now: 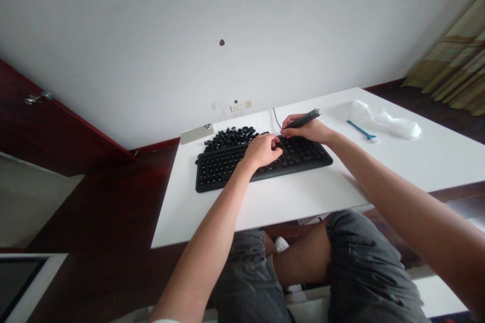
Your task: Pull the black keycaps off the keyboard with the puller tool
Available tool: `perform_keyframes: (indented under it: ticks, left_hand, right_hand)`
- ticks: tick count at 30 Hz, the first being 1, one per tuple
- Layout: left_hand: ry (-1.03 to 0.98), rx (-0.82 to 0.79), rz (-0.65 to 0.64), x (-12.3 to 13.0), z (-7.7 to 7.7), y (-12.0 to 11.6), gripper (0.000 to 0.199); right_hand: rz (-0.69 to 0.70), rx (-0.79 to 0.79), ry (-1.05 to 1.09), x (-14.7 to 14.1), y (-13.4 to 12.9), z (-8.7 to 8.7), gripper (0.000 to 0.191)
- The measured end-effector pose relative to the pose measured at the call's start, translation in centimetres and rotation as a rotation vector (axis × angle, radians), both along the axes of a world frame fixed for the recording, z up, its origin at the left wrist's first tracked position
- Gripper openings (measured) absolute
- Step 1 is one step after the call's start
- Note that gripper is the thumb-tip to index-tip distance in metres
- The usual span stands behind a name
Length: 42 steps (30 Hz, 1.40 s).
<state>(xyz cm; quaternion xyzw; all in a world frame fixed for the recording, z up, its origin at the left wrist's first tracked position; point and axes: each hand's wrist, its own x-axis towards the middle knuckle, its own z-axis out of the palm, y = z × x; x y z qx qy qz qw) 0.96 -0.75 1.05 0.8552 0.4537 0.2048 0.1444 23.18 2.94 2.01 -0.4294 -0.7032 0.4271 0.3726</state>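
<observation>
A black keyboard (pixel 215 171) lies on the white table, its left part showing bare key sockets. Behind it is a heap of loose black keycaps (pixel 232 137). My left hand (pixel 262 150) rests over the middle of the keyboard with its fingers curled; what they touch or hold, if anything, is too small to make out. Closed around a dark pen-like tool (pixel 303 119), my right hand (pixel 299 127) is at the keyboard's back edge, close to the left fingertips. The tool slants up to the right, and its lower tip is hard to see.
A phone (pixel 197 134) lies at the table's back left. On the right are a blue brush (pixel 361 130) and a crumpled clear plastic bag (pixel 386 120). A thin cable (pixel 277 117) runs behind the keyboard toward the wall, where sockets (pixel 248 104) are mounted.
</observation>
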Motion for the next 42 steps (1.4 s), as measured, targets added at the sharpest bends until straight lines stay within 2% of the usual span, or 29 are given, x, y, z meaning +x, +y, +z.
perform_keyframes:
  ticks: [2, 7, 11, 16, 25, 31, 36, 42]
  left_hand:
    - [-0.002, -0.019, -0.001, 0.0, 0.1, -0.1, 0.022]
    - [0.026, -0.053, -0.008, 0.0, 0.3, -0.7, 0.066]
    - [0.071, -0.038, -0.017, 0.3, 0.5, -1.0, 0.077]
    - [0.159, -0.011, -0.025, 0.6, 0.8, -1.2, 0.085]
    - [0.205, -0.045, -0.009, 0.8, 1.6, -2.0, 0.081]
    - [0.195, -0.047, -0.010, 0.8, 1.7, -2.0, 0.078]
    - [0.177, -0.073, -0.006, 0.8, 1.7, -1.9, 0.075]
    - [0.132, -0.105, 0.013, 0.8, 1.4, -1.8, 0.071]
  right_hand:
    - [0.049, -0.071, -0.016, -0.3, 0.9, 0.5, 0.029]
    - [0.256, -0.261, -0.038, -0.2, 2.9, 1.9, 0.035]
    - [0.289, -0.284, -0.047, 0.6, 3.3, 1.8, 0.036]
    - [0.310, -0.235, -0.093, 1.3, 3.0, 1.5, 0.034]
    - [0.227, -0.206, -0.116, 0.6, 2.4, 2.0, 0.031]
    - [0.130, -0.236, -0.082, 0.5, 2.2, 1.2, 0.031]
    - [0.128, -0.291, -0.061, 1.0, 2.7, 0.5, 0.029]
    - [0.068, -0.189, -0.153, 0.7, 2.7, 0.2, 0.016]
